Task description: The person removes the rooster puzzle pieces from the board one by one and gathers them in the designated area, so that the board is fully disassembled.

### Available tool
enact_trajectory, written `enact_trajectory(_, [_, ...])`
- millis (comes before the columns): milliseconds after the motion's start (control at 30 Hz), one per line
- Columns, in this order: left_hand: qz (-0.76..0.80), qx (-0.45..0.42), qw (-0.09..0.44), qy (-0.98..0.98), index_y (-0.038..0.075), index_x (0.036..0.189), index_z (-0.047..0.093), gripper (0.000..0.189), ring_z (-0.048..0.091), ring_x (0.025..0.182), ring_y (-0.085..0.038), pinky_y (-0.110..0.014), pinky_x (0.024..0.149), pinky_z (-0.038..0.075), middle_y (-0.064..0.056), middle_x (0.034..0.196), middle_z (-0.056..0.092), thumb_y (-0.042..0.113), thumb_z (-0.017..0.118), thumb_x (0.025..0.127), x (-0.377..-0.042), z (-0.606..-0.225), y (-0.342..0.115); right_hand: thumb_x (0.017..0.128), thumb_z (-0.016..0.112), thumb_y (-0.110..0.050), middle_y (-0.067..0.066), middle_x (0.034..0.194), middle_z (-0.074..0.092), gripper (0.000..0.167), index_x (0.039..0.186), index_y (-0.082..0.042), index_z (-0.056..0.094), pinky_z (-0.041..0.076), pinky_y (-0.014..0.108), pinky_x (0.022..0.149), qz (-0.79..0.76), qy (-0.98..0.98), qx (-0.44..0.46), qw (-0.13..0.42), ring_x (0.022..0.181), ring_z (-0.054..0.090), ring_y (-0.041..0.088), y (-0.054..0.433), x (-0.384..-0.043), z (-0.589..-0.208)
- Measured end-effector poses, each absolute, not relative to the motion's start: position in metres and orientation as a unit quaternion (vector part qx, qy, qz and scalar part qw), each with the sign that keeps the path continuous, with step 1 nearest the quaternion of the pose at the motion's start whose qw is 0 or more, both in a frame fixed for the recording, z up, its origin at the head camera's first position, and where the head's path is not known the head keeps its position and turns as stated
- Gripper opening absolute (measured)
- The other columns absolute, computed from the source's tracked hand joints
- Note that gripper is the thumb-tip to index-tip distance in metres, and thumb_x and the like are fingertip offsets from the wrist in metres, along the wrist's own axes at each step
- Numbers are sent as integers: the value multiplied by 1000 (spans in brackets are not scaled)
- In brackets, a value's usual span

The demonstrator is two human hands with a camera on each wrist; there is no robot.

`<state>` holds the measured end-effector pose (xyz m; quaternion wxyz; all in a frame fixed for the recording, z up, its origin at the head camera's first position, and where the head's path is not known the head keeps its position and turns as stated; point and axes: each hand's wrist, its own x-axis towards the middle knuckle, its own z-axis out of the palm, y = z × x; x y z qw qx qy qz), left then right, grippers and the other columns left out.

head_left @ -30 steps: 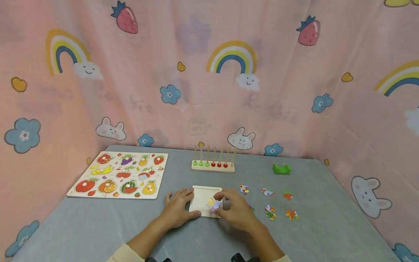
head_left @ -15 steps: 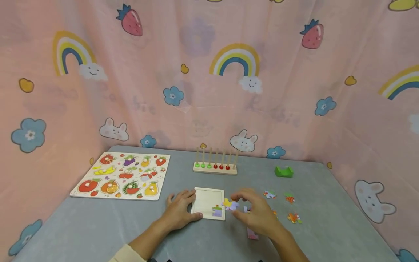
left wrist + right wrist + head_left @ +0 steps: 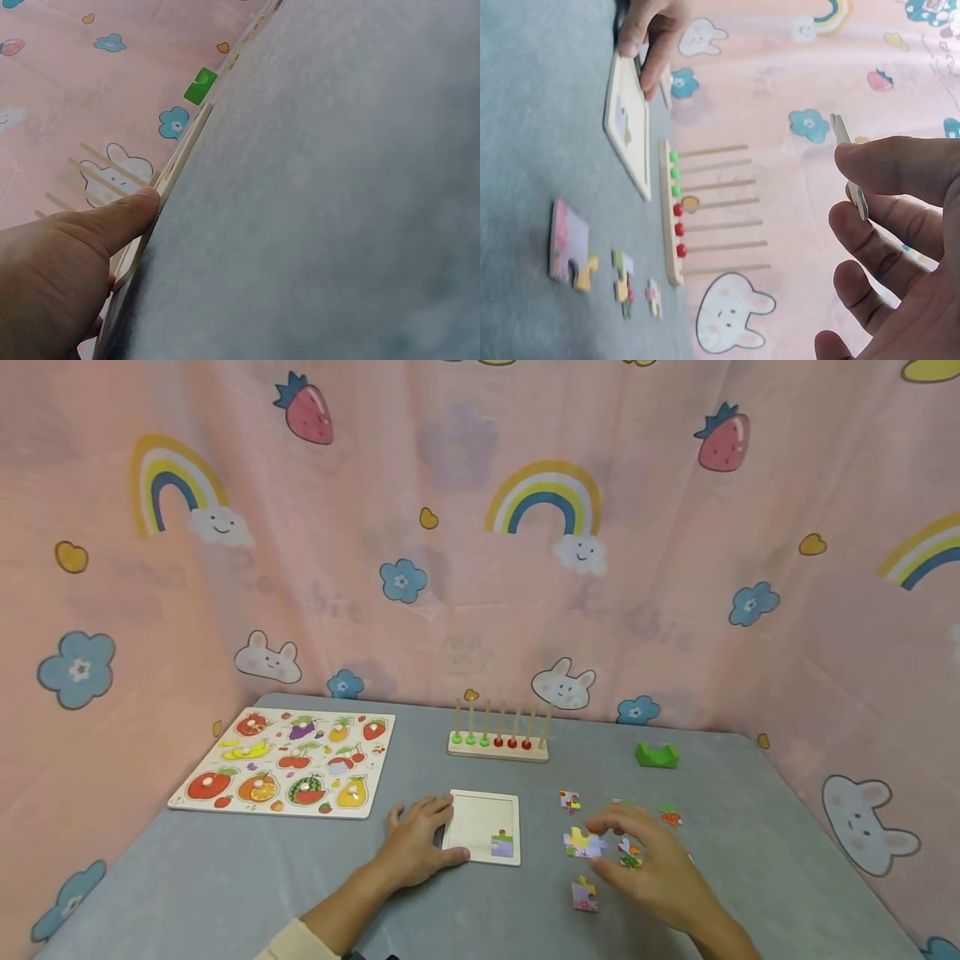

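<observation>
My left hand (image 3: 416, 843) steadies the shallow wooden puzzle tray (image 3: 472, 827) at its left side, the thumb (image 3: 135, 214) on the near left corner. One purple and green puzzle piece (image 3: 502, 846) lies in the tray's near right corner. To the right, my right hand (image 3: 652, 860) pinches a yellow and purple puzzle piece (image 3: 577, 842) between thumb and fingertips. Seen from the right wrist, that puzzle piece (image 3: 841, 129) is edge-on and raised off the table. Close by lie a pink and purple piece (image 3: 584, 895) and a red and yellow piece (image 3: 570, 801).
Further pieces, partly behind the right hand, include an orange one (image 3: 670, 816) and a green and white one (image 3: 628, 853). At the back stand a bead-peg rack (image 3: 498, 745) and a green block (image 3: 657, 756). A fruit peg board (image 3: 285, 764) lies on the left.
The right hand has lifted the yellow and purple puzzle piece away from the tray and carried it right, over the loose pieces. The left hand has stayed at the tray.
</observation>
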<state>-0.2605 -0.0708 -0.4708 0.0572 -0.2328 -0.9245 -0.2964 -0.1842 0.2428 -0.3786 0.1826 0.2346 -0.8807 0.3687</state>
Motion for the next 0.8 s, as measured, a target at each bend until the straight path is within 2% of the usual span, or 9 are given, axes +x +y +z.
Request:
enact_trajectory(267, [-290, -234, 55, -926, 2, 134, 57, 72, 37, 132, -35, -68, 99, 11, -10, 142, 48, 44, 77, 79, -261, -469, -70, 72, 84, -5, -7, 103, 63, 38, 103, -18, 68, 39, 17, 81, 366, -862, 285, 203, 93, 54, 8, 270, -181, -391])
enact_trajectory(433, [-290, -232, 56, -927, 2, 133, 57, 72, 37, 133, -35, -67, 100, 11, -10, 142, 48, 44, 77, 79, -260, -469, -70, 71, 84, -3, -6, 105, 63, 41, 105, -19, 67, 37, 15, 81, 362, -866, 285, 197, 94, 53, 8, 286, -179, -399])
enact_trajectory(600, [-294, -231, 54, -926, 2, 134, 57, 72, 36, 133, -35, -67, 100, 11, -9, 143, 47, 44, 77, 79, -260, -470, -70, 74, 83, -7, -10, 104, 62, 39, 106, -23, 68, 39, 19, 79, 345, -885, 260, 174, 94, 53, 6, 301, -176, -407])
enact_trajectory(800, [-296, -232, 53, -925, 2, 134, 57, 72, 36, 133, -35, -68, 99, 11, -10, 142, 48, 43, 78, 79, -261, -469, -71, 79, 81, -15, -14, 97, 59, 30, 103, -25, 67, 45, 29, 68, 331, -907, 226, 125, 84, 51, 7, 315, -176, -417])
